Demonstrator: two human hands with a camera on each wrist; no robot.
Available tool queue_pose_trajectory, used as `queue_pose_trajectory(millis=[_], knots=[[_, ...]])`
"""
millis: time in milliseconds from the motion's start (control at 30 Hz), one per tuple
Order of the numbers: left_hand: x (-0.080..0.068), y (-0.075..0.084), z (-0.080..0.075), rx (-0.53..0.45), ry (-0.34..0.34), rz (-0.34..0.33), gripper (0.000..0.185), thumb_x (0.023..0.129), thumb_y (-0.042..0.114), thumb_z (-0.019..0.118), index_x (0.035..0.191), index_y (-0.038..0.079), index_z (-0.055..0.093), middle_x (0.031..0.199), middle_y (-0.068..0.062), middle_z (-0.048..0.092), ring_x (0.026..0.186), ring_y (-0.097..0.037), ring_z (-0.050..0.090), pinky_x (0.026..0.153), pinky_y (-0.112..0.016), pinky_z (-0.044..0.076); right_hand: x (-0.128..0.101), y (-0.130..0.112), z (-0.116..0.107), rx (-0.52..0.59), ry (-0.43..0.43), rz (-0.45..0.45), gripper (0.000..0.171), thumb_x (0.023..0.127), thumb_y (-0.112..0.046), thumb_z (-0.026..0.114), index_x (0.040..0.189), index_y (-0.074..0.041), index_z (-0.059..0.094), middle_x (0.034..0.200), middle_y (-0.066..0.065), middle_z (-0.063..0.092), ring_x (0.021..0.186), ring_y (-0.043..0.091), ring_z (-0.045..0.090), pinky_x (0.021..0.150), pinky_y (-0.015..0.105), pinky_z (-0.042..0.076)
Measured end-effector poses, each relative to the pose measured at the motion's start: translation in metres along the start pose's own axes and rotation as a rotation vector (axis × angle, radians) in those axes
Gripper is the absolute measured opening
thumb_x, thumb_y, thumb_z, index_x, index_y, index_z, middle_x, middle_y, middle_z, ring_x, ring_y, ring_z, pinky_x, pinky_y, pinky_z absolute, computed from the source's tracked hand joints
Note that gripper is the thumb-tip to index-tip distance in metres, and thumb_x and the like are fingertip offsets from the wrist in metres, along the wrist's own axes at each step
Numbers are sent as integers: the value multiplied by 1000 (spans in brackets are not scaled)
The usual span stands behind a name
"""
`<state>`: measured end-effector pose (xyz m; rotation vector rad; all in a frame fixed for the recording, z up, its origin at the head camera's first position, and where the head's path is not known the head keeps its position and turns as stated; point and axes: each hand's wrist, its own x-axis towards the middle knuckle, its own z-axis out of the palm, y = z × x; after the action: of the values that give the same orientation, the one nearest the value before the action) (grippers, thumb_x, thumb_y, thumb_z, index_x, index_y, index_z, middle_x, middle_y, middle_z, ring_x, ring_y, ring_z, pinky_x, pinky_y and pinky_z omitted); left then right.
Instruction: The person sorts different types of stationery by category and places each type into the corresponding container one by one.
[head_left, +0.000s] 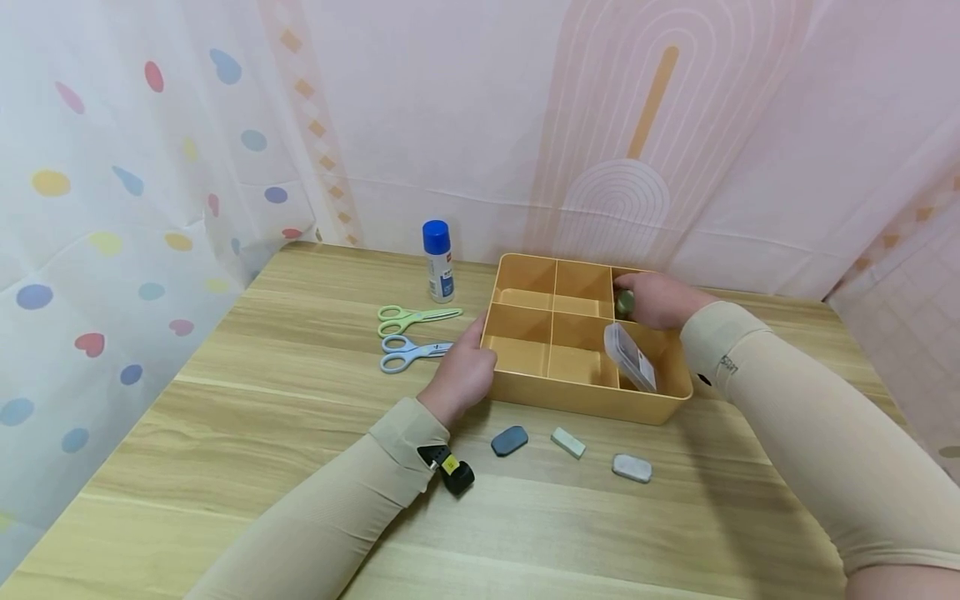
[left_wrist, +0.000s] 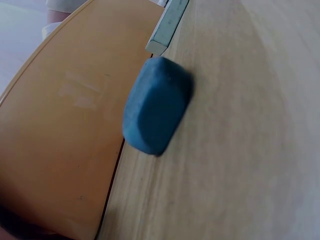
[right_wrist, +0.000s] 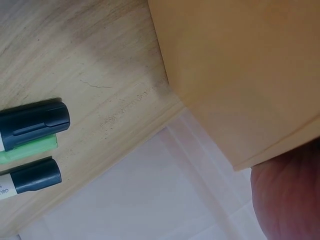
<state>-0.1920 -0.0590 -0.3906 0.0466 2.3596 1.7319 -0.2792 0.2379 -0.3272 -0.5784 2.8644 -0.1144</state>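
Observation:
A yellow-orange organizer box [head_left: 585, 396] with several compartments lies on the wooden table. My left hand [head_left: 463, 367] holds it by the front left corner, fingers along the left wall. Over the back right compartment, my right hand [head_left: 660, 300] reaches down with curled fingers at a dark green rounded thing [head_left: 624, 303]; its kind is mostly hidden. A clear plastic case [head_left: 632, 358] leans in the front right compartment. Close in front of the box are a dark blue eraser-like block [head_left: 510, 441], also large in the left wrist view, a pale green block [head_left: 568, 442] and a grey block [head_left: 632, 468].
Left of the box stand a blue-capped glue stick [head_left: 439, 262], green scissors [head_left: 416, 317] and blue scissors [head_left: 408, 352]. Dark-capped markers [right_wrist: 35, 125] lie on the table in the right wrist view. A patterned curtain [head_left: 450, 125] hangs behind the table.

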Motion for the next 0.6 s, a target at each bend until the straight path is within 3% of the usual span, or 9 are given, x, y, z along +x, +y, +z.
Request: queue_pose_trajectory(millis=[233,400,600], knots=[[0,-1,0,-3,-2,-14,79,94,-1,35,169,21,24,170,-7,36,154,-35,40,127,-57,32,-4,0,-2,62,14,-22,50,94,-3,61,143,6,56,131,26,68,122,43,64,113,57,49],[0,0,0,-1,-1,-17,79,94,0,35,169,21,23,170,-7,36,154,-35,39,127,-58,32,-9,1,-6,129,46,-47,49,94,-6,64,141,6,57,128,24,69,119,40,64,111,58,49],[0,0,-2,-6,3,-22,79,95,-1,35,169,21,23,171,-7,36,154,-35,39,127,-57,32,-15,-2,-9,209,58,-7,53,96,-9,69,145,6,55,133,25,67,117,38,62,109,59,49]])
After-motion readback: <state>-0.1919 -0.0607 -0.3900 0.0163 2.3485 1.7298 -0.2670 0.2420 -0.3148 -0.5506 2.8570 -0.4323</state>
